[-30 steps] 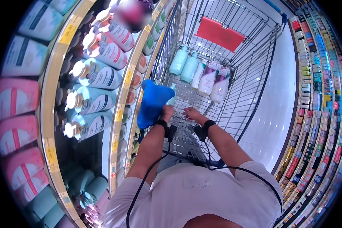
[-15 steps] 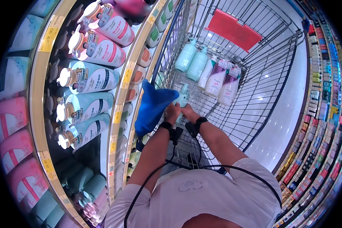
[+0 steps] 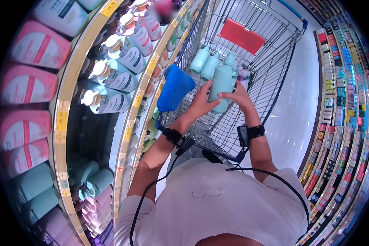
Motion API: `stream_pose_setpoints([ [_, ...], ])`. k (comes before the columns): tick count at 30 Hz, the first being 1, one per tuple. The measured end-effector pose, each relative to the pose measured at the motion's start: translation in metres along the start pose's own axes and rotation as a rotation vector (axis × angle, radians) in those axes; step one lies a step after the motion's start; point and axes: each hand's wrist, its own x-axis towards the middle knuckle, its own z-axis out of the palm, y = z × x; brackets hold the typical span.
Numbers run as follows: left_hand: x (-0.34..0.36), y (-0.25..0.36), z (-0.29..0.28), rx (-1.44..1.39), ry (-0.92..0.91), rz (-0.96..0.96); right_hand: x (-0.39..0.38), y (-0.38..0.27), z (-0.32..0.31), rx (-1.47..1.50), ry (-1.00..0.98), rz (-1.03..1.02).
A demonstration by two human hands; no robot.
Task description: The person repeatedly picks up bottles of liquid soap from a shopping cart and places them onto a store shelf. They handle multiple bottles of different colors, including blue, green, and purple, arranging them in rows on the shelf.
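Observation:
A teal bottle (image 3: 222,84) is held over the shopping cart (image 3: 270,94) between my two hands. My left hand (image 3: 203,101) is closed on its left lower side, and my right hand (image 3: 238,97) grips the right side with the thumb across the front. The bottle leans slightly, its neck pointing away from me. Beyond it in the cart lie two more teal bottles (image 3: 200,59), one beside the other. A purple-and-white bottle (image 3: 244,74) shows partly behind my right hand; whatever else is there is hidden.
Blue cloth (image 3: 175,88) hangs on the cart's left rim. A red panel (image 3: 242,36) is fixed to the far end. Close on the left, a shelf holds teal pump bottles (image 3: 115,76) and pink ones (image 3: 139,39). Packed shelves (image 3: 340,98) line the right side beyond shiny floor.
Both hands have raised the teal bottle from low in the near part of the cart, up and slightly right. The view has shifted, and the bottle now blocks part of the purple-and-white ones.

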Motion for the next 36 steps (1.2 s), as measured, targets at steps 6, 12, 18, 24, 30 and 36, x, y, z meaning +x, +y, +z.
stream_pose_setpoints([
  [6, -0.062, 0.084, -0.05, -0.432, -0.034, 0.106, -0.069, -0.1, 0.035, -0.121, -0.107, -0.158],
  [12, -0.127, 0.108, -0.095, -0.606, 0.036, -0.196, -0.092, -0.113, 0.083, -0.145, -0.224, -0.083],
  [18, -0.162, 0.104, -0.113, -0.66, 0.101, -0.277, -0.106, -0.117, 0.125, -0.142, -0.255, 0.04],
  [24, -0.171, 0.138, -0.132, -0.573, 0.042, -0.251, -0.108, -0.126, 0.144, -0.041, -0.373, 0.075],
  [30, -0.175, 0.158, -0.141, -0.434, 0.038, -0.186, -0.113, -0.132, 0.146, -0.001, -0.349, 0.073],
  [36, -0.178, 0.163, -0.136, -0.417, 0.028, -0.112, -0.118, -0.131, 0.143, 0.011, -0.304, 0.037],
])
